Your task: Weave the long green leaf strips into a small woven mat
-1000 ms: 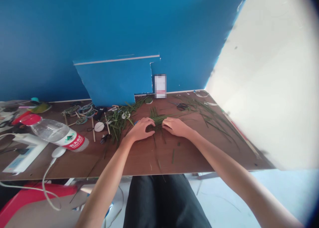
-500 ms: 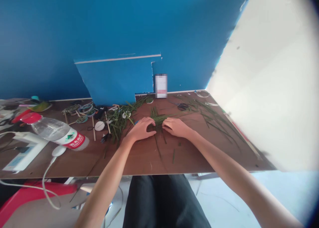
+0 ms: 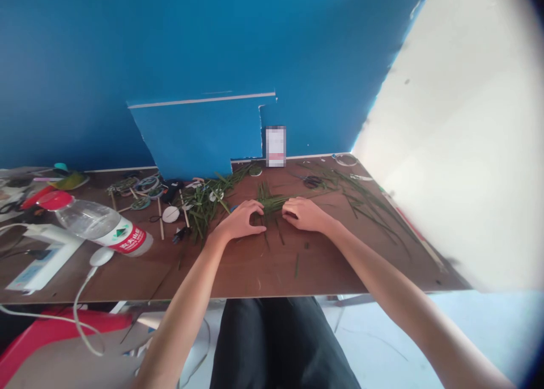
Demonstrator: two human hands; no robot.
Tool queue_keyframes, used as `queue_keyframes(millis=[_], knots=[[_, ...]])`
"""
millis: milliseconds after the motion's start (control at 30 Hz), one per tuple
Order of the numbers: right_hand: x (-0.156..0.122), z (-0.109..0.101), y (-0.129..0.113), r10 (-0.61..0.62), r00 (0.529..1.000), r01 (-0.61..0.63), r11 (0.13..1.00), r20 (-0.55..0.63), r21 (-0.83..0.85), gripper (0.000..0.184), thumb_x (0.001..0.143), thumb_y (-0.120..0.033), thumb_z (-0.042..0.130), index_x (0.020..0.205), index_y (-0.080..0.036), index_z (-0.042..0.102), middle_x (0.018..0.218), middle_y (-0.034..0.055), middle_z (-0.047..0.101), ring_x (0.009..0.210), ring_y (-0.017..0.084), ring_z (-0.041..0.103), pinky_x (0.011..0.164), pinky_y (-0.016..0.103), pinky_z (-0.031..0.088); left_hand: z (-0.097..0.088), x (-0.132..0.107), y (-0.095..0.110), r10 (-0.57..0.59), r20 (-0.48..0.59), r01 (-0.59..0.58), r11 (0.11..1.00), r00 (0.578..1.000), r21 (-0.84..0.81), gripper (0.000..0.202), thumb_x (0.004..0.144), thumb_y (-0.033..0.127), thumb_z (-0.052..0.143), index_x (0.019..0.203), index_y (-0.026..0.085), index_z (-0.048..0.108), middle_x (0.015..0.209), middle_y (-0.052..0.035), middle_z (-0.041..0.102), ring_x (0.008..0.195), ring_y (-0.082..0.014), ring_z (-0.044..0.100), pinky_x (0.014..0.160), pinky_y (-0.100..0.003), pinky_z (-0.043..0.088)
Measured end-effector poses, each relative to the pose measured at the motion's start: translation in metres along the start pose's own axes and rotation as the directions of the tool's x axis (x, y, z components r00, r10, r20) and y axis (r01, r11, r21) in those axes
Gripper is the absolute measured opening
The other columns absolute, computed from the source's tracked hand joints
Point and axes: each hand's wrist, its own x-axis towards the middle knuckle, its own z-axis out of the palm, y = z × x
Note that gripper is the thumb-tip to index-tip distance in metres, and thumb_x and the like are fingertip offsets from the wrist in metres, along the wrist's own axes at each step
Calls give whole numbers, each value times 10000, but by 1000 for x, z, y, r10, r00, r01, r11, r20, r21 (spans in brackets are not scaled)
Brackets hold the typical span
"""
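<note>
This looks like a makeshift craft bench rather than a kitchen or office: a plain brown table (image 3: 238, 275) pushed against a blue wall (image 3: 170, 49), its middle strewn with green leaf strips (image 3: 199, 204). Scissors (image 3: 311, 181) lie toward the upper centre. Wound rings (image 3: 144, 186) and thin wooden sticks (image 3: 160, 219) sit at centre left (a water bottle (image 3: 100, 225) and power strip (image 3: 36, 264) lie further left).

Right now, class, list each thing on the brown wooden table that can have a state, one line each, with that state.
Clear plastic water bottle with red cap: lying on its side, capped.
Bunch of green grass blades: flat on the brown wooden table, under both hands.
Left hand: fingers curled onto the bunch; grip unclear.
Right hand: fingers curled onto the bunch; grip unclear.
Pile of loose green blades: scattered.
</note>
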Motion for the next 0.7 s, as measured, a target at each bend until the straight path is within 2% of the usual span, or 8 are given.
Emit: queue_keyframes(millis=[133,433,700], knots=[[0,1,0,-10,1000,10,1000,1,4,141,940,-243,513,857,-189,613,868,61,658,863,197,570,783,302,348,0,0,0,2,-1,-2,1000,1000,14,352,801,480,696,1040,236,612,1321,-77,558,1296,-275,471,1089,-439,388],[0,0,2,-18,1000,18,1000,6,14,144,946,-244,512,857,-181,605,865,60,653,856,188,562,790,291,350,-4,-3,7,-15,44,12,998,999,69,492,763,547,716,1107,222,583,1371,-98,518,1311,-303,454,1094,-456,385],[-1,1,4,-15,1000,15,1000,-7,18,127,933,-238,525,850,-186,607,866,63,657,857,197,568,792,295,351,-6,-5,2,-5,82,4,1000,997,16,458,787,462,707,1164,233,583,1409,-89,492,1356,-285,417,1134,-443,356]])
